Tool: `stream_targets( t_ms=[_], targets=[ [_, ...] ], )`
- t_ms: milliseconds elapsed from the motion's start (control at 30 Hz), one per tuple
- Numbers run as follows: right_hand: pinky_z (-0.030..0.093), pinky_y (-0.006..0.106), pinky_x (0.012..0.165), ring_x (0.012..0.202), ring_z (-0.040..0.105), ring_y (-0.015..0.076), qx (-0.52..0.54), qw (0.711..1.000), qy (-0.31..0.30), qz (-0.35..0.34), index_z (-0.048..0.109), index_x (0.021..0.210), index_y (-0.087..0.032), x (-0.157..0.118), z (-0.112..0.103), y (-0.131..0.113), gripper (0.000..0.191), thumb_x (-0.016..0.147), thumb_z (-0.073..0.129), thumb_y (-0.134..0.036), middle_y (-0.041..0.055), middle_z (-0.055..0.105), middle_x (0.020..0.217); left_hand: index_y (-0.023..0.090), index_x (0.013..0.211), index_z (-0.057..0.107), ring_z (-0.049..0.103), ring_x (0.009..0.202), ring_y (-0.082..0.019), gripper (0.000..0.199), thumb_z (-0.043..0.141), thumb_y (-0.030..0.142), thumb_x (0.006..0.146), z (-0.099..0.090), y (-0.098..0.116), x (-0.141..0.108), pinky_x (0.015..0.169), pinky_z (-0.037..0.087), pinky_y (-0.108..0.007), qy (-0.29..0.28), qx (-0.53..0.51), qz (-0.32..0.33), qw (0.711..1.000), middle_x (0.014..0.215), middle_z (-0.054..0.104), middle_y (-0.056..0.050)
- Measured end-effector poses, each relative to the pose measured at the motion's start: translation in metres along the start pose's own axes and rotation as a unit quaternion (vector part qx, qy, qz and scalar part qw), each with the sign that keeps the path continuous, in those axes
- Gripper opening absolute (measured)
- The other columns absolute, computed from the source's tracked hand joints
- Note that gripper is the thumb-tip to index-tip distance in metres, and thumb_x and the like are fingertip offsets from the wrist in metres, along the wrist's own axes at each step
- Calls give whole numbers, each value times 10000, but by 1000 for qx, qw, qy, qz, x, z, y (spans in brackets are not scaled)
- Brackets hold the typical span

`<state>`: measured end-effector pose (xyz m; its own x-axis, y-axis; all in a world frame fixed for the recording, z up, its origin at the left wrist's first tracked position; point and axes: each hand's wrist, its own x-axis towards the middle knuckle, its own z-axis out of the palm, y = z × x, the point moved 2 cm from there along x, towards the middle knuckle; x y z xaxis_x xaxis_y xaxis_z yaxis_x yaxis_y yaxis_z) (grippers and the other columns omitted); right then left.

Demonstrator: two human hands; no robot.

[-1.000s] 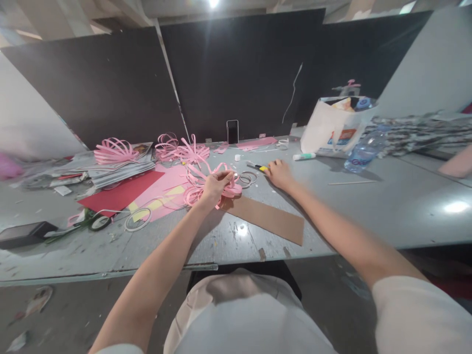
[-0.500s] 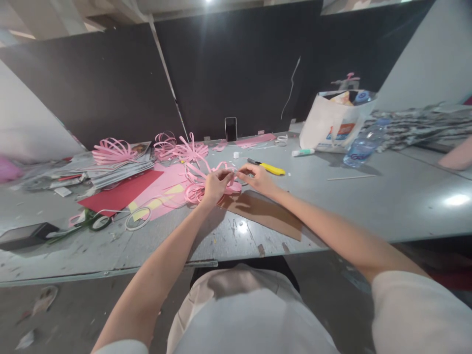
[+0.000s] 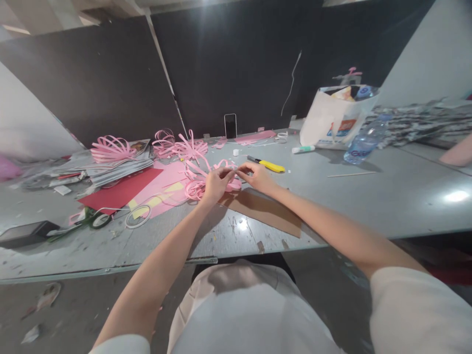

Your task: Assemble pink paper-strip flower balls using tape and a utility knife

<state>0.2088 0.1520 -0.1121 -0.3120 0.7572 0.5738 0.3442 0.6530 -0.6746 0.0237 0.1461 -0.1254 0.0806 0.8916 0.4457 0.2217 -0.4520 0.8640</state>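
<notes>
My left hand (image 3: 217, 184) is closed in a pinch at a bundle of looped pink paper strips (image 3: 195, 188). Its fingertips meet those of my right hand (image 3: 257, 176), which is pinched too. Between them they grip a pink paper strip, though its end is largely covered by my fingers. Under the hands lies a strip of brown cardboard (image 3: 267, 211). A yellow utility knife (image 3: 272, 166) rests just beyond my right hand. To the left of the bundle are pink paper sheets (image 3: 171, 176) and a red sheet (image 3: 121, 191).
Pink paper loops (image 3: 112, 149) sit on stacked papers at the left. Green-handled scissors (image 3: 88, 216), a dark box (image 3: 27, 234) and a white cable (image 3: 138, 225) are nearer. A phone (image 3: 230, 126) leans at the back. Rightward stand a glue stick (image 3: 303, 149), a white bag (image 3: 326, 120) and a bottle (image 3: 363, 146).
My fingertips have drawn slightly closer together at the pink strip. The view has tilted down a little; the other things stay where they were.
</notes>
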Motion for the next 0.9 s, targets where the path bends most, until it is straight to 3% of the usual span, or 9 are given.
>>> stream_targets(
  t_ms=[167, 500, 633, 800, 900],
  targets=[
    [507, 340, 739, 836, 671, 223, -16, 1000, -13, -15, 731, 964, -192, 0, 0, 1, 396, 971, 645, -578, 70, 763, 924, 179, 855, 745, 654, 750, -179, 253, 667, 409, 924, -1, 4, -2, 695, 460, -294, -17, 47, 10, 999, 780, 727, -35],
    [501, 375, 811, 878, 617, 235, -134, 977, -39, -162, 695, 1023, -206, 0, -2, 5, 292, 1073, 519, -434, 87, 676, 942, 180, 882, 744, 660, 787, -189, 237, 609, 365, 942, -2, 5, 1, 748, 468, -299, -38, 86, 10, 996, 809, 740, -33],
    [497, 395, 862, 928, 618, 255, -131, 979, -43, -150, 701, 1015, -232, 0, 1, 6, 252, 1060, 540, -419, 93, 682, 973, 184, 830, 743, 634, 756, -188, 257, 618, 384, 931, -6, 4, 3, 726, 445, -301, -43, 107, 27, 993, 777, 726, -31],
    [485, 375, 825, 863, 603, 237, -128, 988, -11, -91, 686, 909, -234, 5, -8, 20, 310, 1051, 516, -452, 71, 687, 910, 183, 823, 752, 622, 732, -180, 283, 641, 424, 922, -6, 5, 2, 702, 443, -293, -93, 105, 51, 989, 785, 733, -31],
    [482, 362, 787, 802, 600, 217, -118, 991, 17, -59, 680, 902, -231, 7, -16, 24, 364, 1035, 529, -535, 53, 699, 889, 180, 821, 763, 633, 737, -183, 298, 664, 448, 908, -7, 7, 2, 702, 463, -289, -71, 81, 35, 994, 784, 738, -36]
  ],
)
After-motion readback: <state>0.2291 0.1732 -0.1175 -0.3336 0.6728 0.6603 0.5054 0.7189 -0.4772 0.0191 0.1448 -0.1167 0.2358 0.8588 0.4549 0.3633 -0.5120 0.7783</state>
